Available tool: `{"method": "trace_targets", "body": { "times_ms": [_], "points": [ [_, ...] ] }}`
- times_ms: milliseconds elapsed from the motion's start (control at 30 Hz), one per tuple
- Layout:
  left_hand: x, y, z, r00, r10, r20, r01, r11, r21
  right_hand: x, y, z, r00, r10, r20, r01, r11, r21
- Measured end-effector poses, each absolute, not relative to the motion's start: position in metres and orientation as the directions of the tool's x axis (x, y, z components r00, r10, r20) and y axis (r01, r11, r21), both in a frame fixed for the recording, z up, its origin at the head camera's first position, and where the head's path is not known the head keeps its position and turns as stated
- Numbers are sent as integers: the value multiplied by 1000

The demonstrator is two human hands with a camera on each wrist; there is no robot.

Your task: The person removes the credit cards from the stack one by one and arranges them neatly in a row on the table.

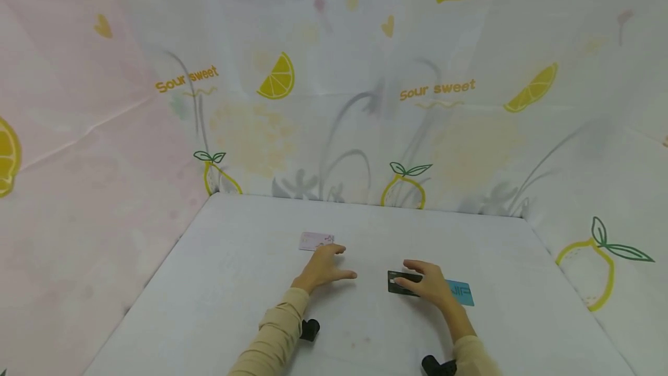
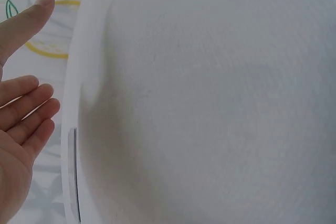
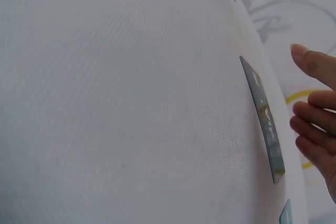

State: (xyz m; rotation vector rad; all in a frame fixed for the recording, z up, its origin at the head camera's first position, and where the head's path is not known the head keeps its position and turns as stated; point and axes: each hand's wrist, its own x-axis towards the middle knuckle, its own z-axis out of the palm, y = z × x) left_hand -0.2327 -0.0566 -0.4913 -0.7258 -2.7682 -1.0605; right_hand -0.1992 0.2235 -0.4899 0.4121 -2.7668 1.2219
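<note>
A pale pink card (image 1: 313,240) lies flat on the white table, just beyond my left hand (image 1: 322,267). That hand's thumb and fingers are spread apart with nothing between them; in the left wrist view the palm of the left hand (image 2: 18,145) shows. On the right, a black card (image 1: 396,282) lies partly hidden under my right hand (image 1: 429,284). A blue card (image 1: 461,292) with dark lettering sits to its right, partly covered by the same hand. In the right wrist view, the right hand (image 3: 320,124) hovers apart from the black card (image 3: 265,124), its fingers relaxed.
The white tabletop (image 1: 235,283) meets a fabric backdrop (image 1: 334,132) printed with lemons at the back and on both sides. Black wrist-worn devices (image 1: 310,329) show below the forearms. Beige sleeves (image 1: 279,329) cover the arms.
</note>
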Motion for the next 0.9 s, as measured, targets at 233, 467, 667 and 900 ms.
{"method": "trace_targets", "body": {
  "times_ms": [233,467,667,900],
  "points": [
    [-234,-65,-492,-879,395,267,472,644,602,-202,215,-490,-957,-220,191,-289,630,-721],
    [-237,-75,-493,-880,378,289,475,657,586,-207,204,-489,-947,-239,213,-316,596,-738],
    [-239,-84,-490,-889,350,294,457,667,588,-212,193,-487,-936,-259,239,-349,582,-735],
    [-242,-93,-488,-894,325,307,447,677,584,-218,183,-486,-930,-279,238,-359,565,-743]
  ]
}}
